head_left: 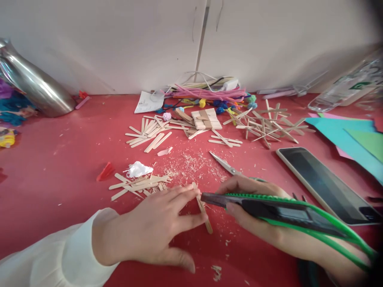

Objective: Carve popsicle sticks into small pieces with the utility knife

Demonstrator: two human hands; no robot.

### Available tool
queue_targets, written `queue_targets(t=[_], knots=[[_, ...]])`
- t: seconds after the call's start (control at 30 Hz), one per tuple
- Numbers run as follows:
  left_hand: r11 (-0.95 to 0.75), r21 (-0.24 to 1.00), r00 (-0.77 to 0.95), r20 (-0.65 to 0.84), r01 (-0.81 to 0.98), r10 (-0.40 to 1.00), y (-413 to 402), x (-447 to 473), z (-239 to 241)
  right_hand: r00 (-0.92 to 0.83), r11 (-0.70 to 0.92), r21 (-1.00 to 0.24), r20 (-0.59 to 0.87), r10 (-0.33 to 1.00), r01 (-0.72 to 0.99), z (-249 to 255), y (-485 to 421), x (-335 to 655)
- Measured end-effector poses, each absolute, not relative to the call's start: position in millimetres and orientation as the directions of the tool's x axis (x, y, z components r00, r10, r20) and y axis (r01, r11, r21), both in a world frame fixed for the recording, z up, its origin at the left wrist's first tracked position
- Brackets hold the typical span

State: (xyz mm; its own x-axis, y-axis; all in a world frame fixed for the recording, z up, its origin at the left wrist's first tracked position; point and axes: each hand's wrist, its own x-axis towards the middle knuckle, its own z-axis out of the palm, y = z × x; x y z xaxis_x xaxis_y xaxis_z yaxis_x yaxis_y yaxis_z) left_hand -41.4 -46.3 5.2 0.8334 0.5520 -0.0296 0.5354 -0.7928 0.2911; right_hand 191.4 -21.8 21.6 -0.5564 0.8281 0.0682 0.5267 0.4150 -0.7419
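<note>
My left hand [158,223] lies with fingers spread and stretched out. Its fingertips press a wooden craft stick [208,225] against the red table, and the thumb is clear of it. In my right hand [257,227] is a green and black utility knife [278,210], gripped near the front, its tip touching or very close to the stick; the blade cannot be made out. Just beyond that hand lie scissors [224,164], their handles partly hidden. Past my left fingers rest several loose craft sticks [137,186] and a crumpled white scrap [139,169].
Wood shavings [191,161] litter the red table [74,167]. Craft-stick piles [149,131] and pink pipe cleaners [206,93] lie toward the back wall. A phone [323,181], coloured paper [338,131] and a plastic bottle [344,89] are at right; a steel flask [38,81] at left.
</note>
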Motion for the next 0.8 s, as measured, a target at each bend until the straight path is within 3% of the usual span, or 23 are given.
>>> queue_targets(t=[0.27,0.5,0.7,0.8], knots=[[-0.767,0.337,0.832,-0.118,0.547,0.542,-48,-38,3,-0.614,0.542,-0.631,0.130,0.779,0.555,17,-25,194],[-0.742,0.362,0.819,-0.132,0.564,0.559,-49,-37,6,-0.593,0.548,-0.651,0.181,0.784,0.526,13,-40,185],[-0.735,0.382,0.819,-0.126,0.561,0.560,-48,-34,9,-0.560,0.426,-0.695,0.041,0.828,0.579,15,-36,185],[-0.729,0.377,0.811,-0.130,0.572,0.570,-49,-33,10,-0.505,0.252,-0.798,-0.075,0.860,0.547,14,-27,188]])
